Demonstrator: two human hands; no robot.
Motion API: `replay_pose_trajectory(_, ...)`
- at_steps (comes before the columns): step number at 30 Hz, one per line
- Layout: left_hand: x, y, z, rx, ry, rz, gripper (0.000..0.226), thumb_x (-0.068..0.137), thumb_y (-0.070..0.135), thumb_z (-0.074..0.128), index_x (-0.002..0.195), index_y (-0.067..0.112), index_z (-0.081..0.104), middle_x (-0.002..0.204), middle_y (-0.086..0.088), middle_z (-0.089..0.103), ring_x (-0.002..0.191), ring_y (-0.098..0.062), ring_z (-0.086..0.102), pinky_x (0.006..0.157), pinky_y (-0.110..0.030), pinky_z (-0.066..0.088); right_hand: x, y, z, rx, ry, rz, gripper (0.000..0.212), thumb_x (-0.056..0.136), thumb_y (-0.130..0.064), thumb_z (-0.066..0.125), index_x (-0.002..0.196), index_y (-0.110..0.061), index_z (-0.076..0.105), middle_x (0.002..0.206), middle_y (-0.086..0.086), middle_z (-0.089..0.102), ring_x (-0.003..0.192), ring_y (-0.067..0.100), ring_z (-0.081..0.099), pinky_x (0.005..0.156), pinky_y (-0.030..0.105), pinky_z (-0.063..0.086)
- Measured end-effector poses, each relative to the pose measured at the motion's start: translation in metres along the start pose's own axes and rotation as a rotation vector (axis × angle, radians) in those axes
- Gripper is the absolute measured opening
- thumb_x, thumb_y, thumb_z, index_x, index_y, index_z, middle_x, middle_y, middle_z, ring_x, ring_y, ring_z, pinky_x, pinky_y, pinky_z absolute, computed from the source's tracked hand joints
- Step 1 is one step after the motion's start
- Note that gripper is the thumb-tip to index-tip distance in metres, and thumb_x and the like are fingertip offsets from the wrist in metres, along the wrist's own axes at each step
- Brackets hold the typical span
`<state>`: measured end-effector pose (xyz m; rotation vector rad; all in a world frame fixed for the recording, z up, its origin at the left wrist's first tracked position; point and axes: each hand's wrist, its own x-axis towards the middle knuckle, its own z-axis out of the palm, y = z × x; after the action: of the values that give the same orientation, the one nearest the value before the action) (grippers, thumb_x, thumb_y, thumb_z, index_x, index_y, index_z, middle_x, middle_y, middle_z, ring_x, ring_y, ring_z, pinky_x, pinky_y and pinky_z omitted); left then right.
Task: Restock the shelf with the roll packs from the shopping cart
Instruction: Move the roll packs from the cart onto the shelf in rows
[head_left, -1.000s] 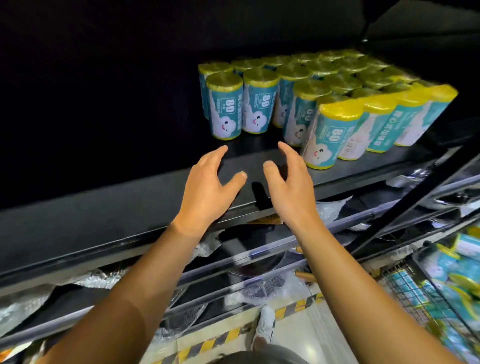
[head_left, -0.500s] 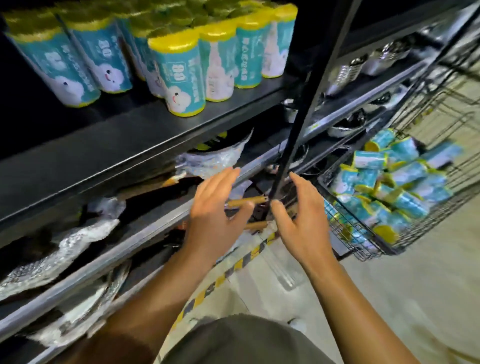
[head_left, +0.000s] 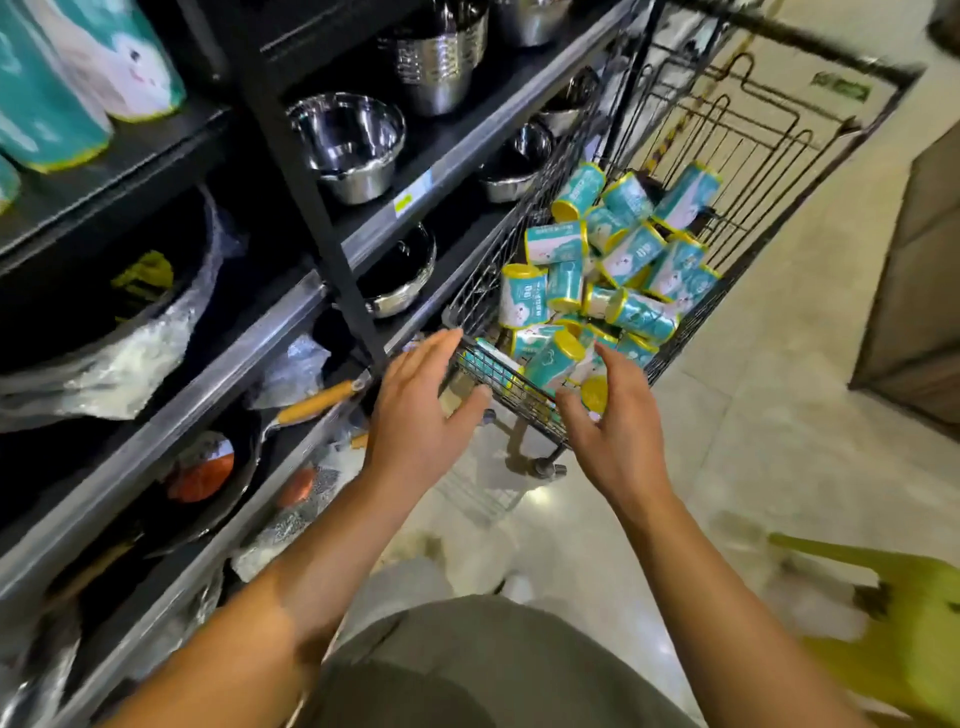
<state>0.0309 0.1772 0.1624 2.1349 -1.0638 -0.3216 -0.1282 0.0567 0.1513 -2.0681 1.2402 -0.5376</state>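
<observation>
While both hands reach out, left hand (head_left: 415, 410), right hand (head_left: 613, 436), fingers spread, near shopping cart (head_left: 524, 384)

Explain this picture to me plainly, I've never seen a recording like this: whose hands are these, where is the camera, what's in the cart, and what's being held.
There is no machine here. A person wears a wide-angle camera on their head, so you look down along their own arms. The left hand and the right hand are both open and empty, stretched toward the near end of a wire shopping cart. The cart holds a loose heap of roll packs, teal with yellow ends. To the left stands a dark shelf carrying steel bowls and, lower down, pans wrapped in plastic. A few more roll packs stand upright at the top left corner. Nothing is held yet; the hands look ready to pick up packs.
</observation>
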Motion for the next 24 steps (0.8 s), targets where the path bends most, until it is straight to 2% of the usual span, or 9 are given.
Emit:
replay_pose_trajectory(3,0.03,0.006,0.025,0.024,-0.068,-0.004,0.064,0.091,0.038,0.064,0.148,0.017,0.044,0.148,0.001,0.049,0.137,-0.02,0.04,0.109,-0.028,0.028,0.023,0.026,-0.01,-0.011,0.013,0.072,0.062,0.093,-0.029,0.067,0.147,-0.008,0.045,0.146,0.01,0.051,0.133,0.026,0.046,0.107,0.025,0.03)
replay_pose_trajectory(5,0.051,0.006,0.039,0.032,-0.092,-0.015,0.066,0.091,0.031,0.067,0.149,0.015,0.041,0.148,-0.002,0.048,0.137,-0.021,0.04,0.108,-0.028,0.028,0.04,0.037,-0.011,0.017,0.015,0.13,0.064,0.094,-0.029,0.067,0.148,-0.006,0.042,0.148,0.011,0.048,0.136,0.025,0.043,0.105,0.021,0.027)
replay_pose_trajectory(11,0.135,-0.018,0.097,0.054,-0.213,-0.072,0.073,0.088,0.031,0.071,0.15,0.011,0.038,0.15,-0.009,0.045,0.139,-0.026,0.039,0.11,-0.031,0.029,0.115,0.07,0.011,-0.025,-0.031,0.263,0.068,0.092,-0.028,0.068,0.149,-0.005,0.04,0.148,0.014,0.046,0.137,0.03,0.042,0.111,0.035,0.033)
replay_pose_trajectory(15,0.194,-0.049,0.148,0.066,-0.32,-0.147,0.077,0.086,0.031,0.073,0.15,0.007,0.038,0.15,-0.013,0.045,0.137,-0.03,0.042,0.11,-0.031,0.029,0.165,0.094,0.04,-0.063,-0.105,0.37,0.07,0.091,-0.032,0.068,0.149,-0.006,0.04,0.145,0.016,0.047,0.133,0.031,0.045,0.107,0.035,0.036)
replay_pose_trajectory(18,0.232,-0.078,0.19,0.055,-0.372,-0.244,0.083,0.081,0.042,0.067,0.149,0.005,0.038,0.148,-0.016,0.047,0.134,-0.031,0.046,0.108,-0.033,0.033,0.197,0.118,0.068,-0.089,-0.184,0.454,0.071,0.092,-0.034,0.068,0.15,-0.009,0.038,0.145,0.014,0.046,0.127,0.03,0.048,0.099,0.035,0.04)
replay_pose_trajectory(20,0.253,-0.098,0.22,0.047,-0.452,-0.307,0.087,0.08,0.048,0.063,0.151,0.009,0.034,0.148,-0.016,0.048,0.133,-0.03,0.048,0.108,-0.039,0.04,0.215,0.135,0.088,-0.088,-0.241,0.535,0.072,0.092,-0.034,0.069,0.151,-0.01,0.036,0.147,0.014,0.044,0.13,0.03,0.047,0.1,0.035,0.039)
replay_pose_trajectory(22,0.271,-0.115,0.249,0.014,-0.497,-0.368,0.087,0.081,0.048,0.068,0.153,0.013,0.033,0.147,-0.013,0.05,0.131,-0.03,0.05,0.106,-0.043,0.043,0.23,0.154,0.106,-0.075,-0.278,0.609,0.074,0.091,-0.036,0.071,0.151,-0.01,0.036,0.149,0.014,0.043,0.133,0.03,0.045,0.101,0.036,0.039)
replay_pose_trajectory(24,0.287,-0.129,0.275,-0.008,-0.488,-0.443,0.085,0.082,0.043,0.073,0.151,0.013,0.035,0.145,-0.01,0.053,0.129,-0.028,0.052,0.103,-0.038,0.043,0.244,0.17,0.124,-0.076,-0.305,0.664,0.076,0.09,-0.039,0.072,0.151,-0.011,0.037,0.15,0.015,0.042,0.134,0.031,0.045,0.102,0.037,0.04)
